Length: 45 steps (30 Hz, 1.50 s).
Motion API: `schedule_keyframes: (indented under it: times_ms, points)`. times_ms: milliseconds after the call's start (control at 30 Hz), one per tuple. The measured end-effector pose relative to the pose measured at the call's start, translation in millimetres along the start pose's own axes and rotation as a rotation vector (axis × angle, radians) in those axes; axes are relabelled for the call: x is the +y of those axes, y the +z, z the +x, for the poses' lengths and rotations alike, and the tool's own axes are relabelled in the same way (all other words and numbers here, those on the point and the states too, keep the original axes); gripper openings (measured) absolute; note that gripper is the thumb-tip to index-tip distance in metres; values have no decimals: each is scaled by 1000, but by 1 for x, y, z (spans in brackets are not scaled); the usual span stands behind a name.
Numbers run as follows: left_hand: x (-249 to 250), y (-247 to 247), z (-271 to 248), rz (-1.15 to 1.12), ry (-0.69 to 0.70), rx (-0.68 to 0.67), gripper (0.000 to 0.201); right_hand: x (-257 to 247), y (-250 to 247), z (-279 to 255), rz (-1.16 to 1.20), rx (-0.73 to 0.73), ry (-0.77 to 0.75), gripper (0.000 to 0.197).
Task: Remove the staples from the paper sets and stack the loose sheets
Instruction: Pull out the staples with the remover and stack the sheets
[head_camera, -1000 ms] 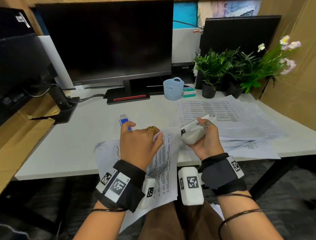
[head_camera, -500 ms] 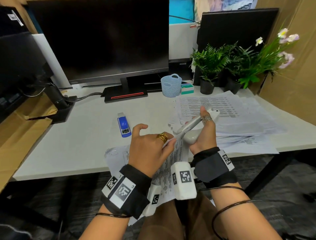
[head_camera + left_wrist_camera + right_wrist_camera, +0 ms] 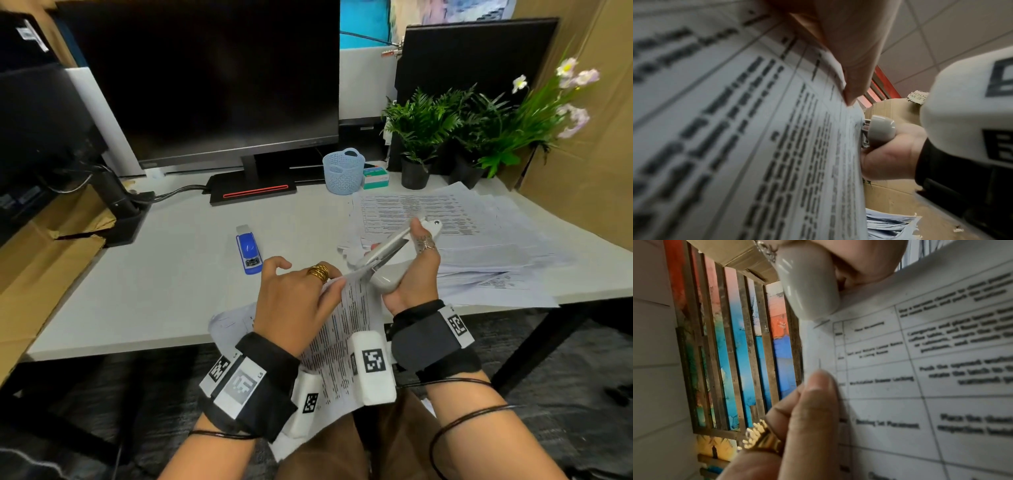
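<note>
Head view shows the left hand [image 3: 294, 298] pinching a stapled paper set [image 3: 342, 329] by its corner at the worktop [image 3: 171, 291] edge. Right hand [image 3: 414, 274] fingers wrap a grey stapler [image 3: 387, 260], its mouth at that corner; loose sheets [image 3: 479, 246] lie just beyond.

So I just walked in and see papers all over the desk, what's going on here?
A person is taking staples out of paper sets. The left hand pinches the corner of a stapled set held over the desk edge, while the right hand grips a grey stapler-like tool, its nose at that corner. Loose sheets lie piled on the desk to the right. A blue stapler lies unused nearby.
</note>
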State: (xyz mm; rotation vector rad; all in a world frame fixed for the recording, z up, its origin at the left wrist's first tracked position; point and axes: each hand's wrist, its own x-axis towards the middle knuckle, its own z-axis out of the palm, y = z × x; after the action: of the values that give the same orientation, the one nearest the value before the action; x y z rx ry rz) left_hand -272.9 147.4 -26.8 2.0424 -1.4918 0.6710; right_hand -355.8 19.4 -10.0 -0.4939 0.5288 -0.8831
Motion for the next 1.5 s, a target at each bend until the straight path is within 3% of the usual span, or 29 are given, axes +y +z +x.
schedule_keyframes:
  times_ms: [333,500,633,700,733,800,900,1033,1200,1267,1333,1433,1500]
  points:
    - [2,-4,-4,-42,31,-11,30,5,-2,1,-27,54,-20,20]
    - [1,-2,-6,-51,30,-44,27,7,-1,9,-98,10,-65,28]
    - [-16,1,-5,92,-8,-37,25,3,14,34,-324,-63,71,81]
    - [-27,-4,-5,152,-57,-111,27,10,9,73,-462,-5,126,104]
    - [-31,-7,-6,165,-96,-177,30,15,6,93,-540,14,135,105]
    - [-40,-11,-6,164,-177,-276,37,22,20,93,-765,24,161,83]
    - [-51,-17,-5,192,-226,-331,39,36,38,86,-1214,-94,232,49]
    - [-60,-24,-6,191,-277,-359,37,57,44,100,-1629,-165,138,58]
    - [-67,-26,-8,201,-296,-415,31,70,51,110,-1905,-214,-49,49]
    - [-70,-25,-9,163,-289,-403,29,64,54,101,-1904,-268,-201,55]
    - [-74,-23,-10,98,-273,-316,25,48,54,81,-1674,-442,-335,45]
    - [-75,-13,-7,-60,-236,-123,35,20,40,40,-1350,-792,-176,31]
    - [-67,-7,-3,-174,-255,-103,50,9,21,29,-1239,-838,-243,32]
